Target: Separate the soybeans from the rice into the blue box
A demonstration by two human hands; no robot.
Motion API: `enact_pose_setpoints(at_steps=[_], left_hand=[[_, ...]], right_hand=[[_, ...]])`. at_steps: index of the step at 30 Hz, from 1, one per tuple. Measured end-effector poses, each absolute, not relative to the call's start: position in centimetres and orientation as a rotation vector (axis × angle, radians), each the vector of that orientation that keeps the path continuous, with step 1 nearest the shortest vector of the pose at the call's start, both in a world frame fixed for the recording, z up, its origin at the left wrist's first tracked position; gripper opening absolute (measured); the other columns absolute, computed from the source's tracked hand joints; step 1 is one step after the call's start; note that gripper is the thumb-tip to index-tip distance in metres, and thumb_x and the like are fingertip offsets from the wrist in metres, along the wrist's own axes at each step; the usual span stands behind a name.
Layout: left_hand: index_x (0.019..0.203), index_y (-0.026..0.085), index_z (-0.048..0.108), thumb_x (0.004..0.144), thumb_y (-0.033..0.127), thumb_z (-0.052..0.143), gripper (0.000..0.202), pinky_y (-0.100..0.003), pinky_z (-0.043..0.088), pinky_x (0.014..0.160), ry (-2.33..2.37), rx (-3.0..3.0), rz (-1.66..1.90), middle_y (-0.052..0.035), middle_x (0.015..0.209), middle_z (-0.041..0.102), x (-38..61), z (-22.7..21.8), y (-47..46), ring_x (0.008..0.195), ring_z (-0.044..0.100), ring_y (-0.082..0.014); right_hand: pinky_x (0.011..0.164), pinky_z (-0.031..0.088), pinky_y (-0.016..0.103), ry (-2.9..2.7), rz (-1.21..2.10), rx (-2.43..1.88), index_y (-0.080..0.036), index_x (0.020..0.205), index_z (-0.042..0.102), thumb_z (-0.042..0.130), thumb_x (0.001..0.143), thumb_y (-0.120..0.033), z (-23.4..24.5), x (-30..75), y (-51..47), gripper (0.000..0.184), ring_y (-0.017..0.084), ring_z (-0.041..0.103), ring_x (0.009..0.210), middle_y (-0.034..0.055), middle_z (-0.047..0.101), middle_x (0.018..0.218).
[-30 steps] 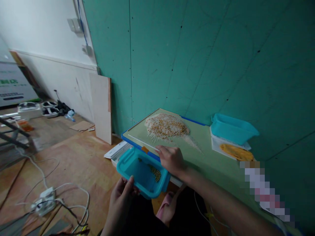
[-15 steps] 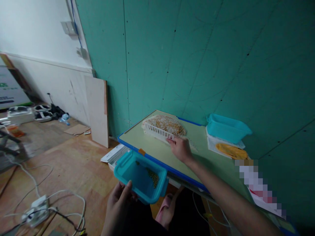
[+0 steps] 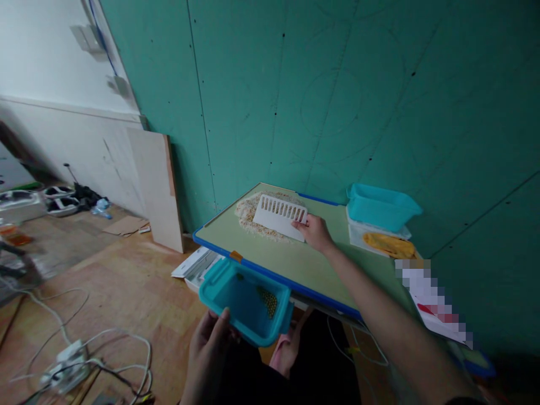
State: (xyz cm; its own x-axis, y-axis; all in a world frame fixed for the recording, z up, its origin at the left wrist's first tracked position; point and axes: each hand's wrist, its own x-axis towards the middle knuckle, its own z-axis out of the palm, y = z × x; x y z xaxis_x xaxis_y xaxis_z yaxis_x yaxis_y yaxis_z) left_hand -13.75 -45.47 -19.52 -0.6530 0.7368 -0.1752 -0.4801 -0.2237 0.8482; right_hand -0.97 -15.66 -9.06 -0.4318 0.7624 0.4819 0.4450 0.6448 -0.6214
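Apparently barely begun: few yellow beans (image 3: 268,301) in teal plastic tub (image 3: 230,292), gripped by left hand (image 3: 208,351) off near edge of green table (image 3: 291,264); grain-and-bean heap (image 3: 247,216) at far-left corner under white slotted plastic scoop (image 3: 278,216), pinched by right hand (image 3: 315,232).

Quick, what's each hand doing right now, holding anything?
Left hand: closed on the rim of the teal container.
Right hand: closed on the white slotted basket, tilted over the grain pile.
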Motion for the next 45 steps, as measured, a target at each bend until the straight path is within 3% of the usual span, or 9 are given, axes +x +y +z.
enact_pose_setpoints(at_steps=[10, 19, 27, 45], left_hand=[[0.068, 0.017, 0.060, 0.071, 0.044, 0.077, 0.031, -0.021, 0.041, 0.049, 1.258, 0.375, 1.935, 0.0019, 0.053, 0.058, -13.7, -19.0, -45.5, 0.050, 0.052, -0.0118], [0.068, 0.018, 0.060, 0.072, 0.044, 0.076, 0.031, -0.021, 0.041, 0.049, 1.269, 0.360, 1.923, 0.0027, 0.055, 0.057, -13.4, -18.4, -45.7, 0.050, 0.051, -0.0114], [0.071, 0.018, 0.062, 0.070, 0.043, 0.078, 0.030, -0.020, 0.041, 0.049, 1.239, 0.332, 1.934, 0.0031, 0.056, 0.057, -13.6, -19.0, -45.5, 0.050, 0.051, -0.0107], [0.073, 0.018, 0.060, 0.077, 0.039, 0.073, 0.025, -0.019, 0.040, 0.048, 1.155, 0.353, 1.933, 0.0035, 0.057, 0.059, -13.7, -19.3, -45.6, 0.050, 0.052, -0.0101]], right_hand=[[0.046, 0.033, 0.022, -2.077, 0.587, -0.905, -0.015, 0.062, 0.060, 0.067, 0.072, -0.043, -9.2, -1.3, -15.1, 0.030, 0.013, 0.051, 0.051, 0.0011, 0.060, 0.055], [0.046, 0.032, 0.022, -2.120, 0.651, -0.896, -0.014, 0.064, 0.061, 0.067, 0.072, -0.037, -8.4, -1.5, -16.1, 0.025, 0.012, 0.050, 0.050, -0.0008, 0.059, 0.056], [0.052, 0.042, 0.024, -2.105, 0.802, -0.807, -0.012, 0.073, 0.066, 0.067, 0.073, -0.035, -8.4, -1.7, -16.4, 0.023, 0.016, 0.060, 0.060, 0.0054, 0.068, 0.068], [0.046, 0.031, 0.022, -2.150, 0.642, -0.894, -0.014, 0.062, 0.060, 0.067, 0.073, -0.038, -7.9, -1.9, -17.1, 0.027, 0.011, 0.048, 0.051, -0.0002, 0.058, 0.055]])
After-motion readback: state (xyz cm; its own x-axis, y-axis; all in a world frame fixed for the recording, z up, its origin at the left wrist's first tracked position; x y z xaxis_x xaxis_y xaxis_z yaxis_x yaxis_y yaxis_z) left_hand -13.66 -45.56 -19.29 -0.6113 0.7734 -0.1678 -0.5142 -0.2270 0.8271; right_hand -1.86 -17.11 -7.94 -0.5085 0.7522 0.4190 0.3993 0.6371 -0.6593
